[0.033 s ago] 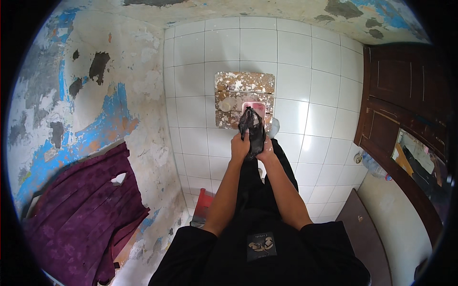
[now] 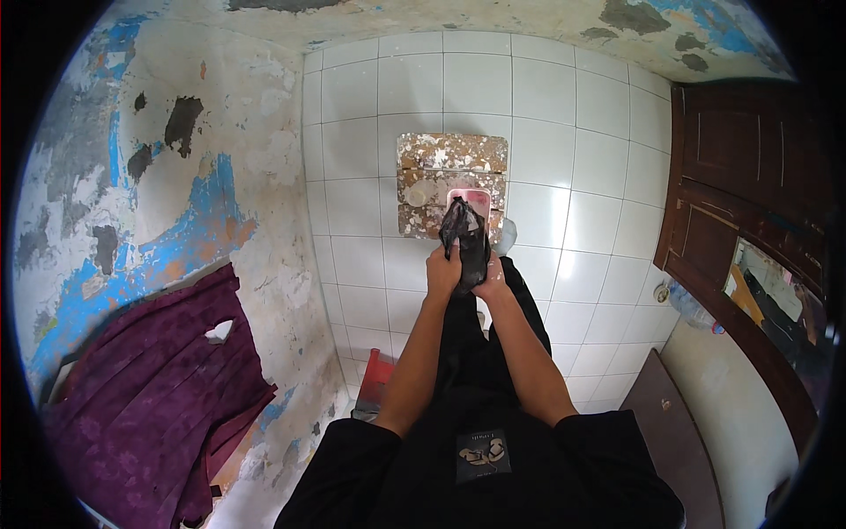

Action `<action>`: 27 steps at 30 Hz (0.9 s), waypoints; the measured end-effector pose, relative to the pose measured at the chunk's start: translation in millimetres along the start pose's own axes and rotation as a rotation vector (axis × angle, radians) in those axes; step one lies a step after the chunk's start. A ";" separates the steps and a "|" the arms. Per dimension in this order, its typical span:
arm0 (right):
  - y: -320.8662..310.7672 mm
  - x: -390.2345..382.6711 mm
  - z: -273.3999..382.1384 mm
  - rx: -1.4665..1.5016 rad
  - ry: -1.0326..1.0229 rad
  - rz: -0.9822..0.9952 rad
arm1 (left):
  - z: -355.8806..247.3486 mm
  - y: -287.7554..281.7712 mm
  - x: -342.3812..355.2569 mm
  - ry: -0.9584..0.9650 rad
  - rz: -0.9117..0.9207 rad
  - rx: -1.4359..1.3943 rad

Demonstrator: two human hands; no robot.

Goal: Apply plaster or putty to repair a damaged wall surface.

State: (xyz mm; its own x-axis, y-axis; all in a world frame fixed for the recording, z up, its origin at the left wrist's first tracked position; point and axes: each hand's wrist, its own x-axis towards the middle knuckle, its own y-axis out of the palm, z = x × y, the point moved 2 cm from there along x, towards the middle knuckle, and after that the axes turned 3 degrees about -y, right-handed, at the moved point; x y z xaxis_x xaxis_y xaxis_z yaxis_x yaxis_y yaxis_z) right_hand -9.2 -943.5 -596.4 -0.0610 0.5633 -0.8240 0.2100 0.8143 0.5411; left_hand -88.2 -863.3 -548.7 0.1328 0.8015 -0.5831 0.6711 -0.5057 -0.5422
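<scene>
A crumpled black plastic bag [image 2: 474, 251] is held between my two hands, in front of my legs. My left hand [image 2: 442, 270] grips its left side, fingers closed on the plastic. On the lower right side, my right hand [image 2: 494, 280] is closed on the same bag, with whitish smudges on the skin. Past the bag's far end sits a pink-and-white tray [image 2: 482, 195], partly covered by the bag. It rests on a low wooden stool [image 2: 416, 159] spattered with white paint. A small pale round lid or dish [image 2: 417, 193] lies on the stool, left of the tray.
White tiles [image 2: 543, 93] cover the floor. A translucent plastic bag or container [image 2: 507, 234] is at the stool's right edge. Purple cloth [image 2: 159, 388] hangs on the peeling left wall. Behind my left arm is a red plastic object [image 2: 377, 375]. Dark wooden furniture [image 2: 736, 150] lines the right.
</scene>
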 end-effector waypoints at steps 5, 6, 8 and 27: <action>-6.2 -0.7 1.1 0.027 0.006 0.018 | 7.0 2.3 -0.1 0.043 0.031 0.032; -10.3 1.9 3.9 0.020 0.015 0.036 | 1.6 4.0 -2.0 0.048 0.017 -0.014; -4.3 0.4 0.2 0.013 0.040 0.056 | 2.7 2.8 -4.3 0.062 -0.005 -0.036; -11.4 -3.0 2.8 0.014 0.047 0.032 | 3.3 1.2 -9.0 0.071 0.018 -0.039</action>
State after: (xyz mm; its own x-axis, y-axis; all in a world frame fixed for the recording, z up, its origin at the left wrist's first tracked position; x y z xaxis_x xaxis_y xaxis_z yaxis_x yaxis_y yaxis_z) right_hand -8.7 -954.9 -600.6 -0.1002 0.5954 -0.7972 0.2263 0.7938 0.5645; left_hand -91.1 -872.2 -546.0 0.1956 0.8140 -0.5470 0.6957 -0.5083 -0.5076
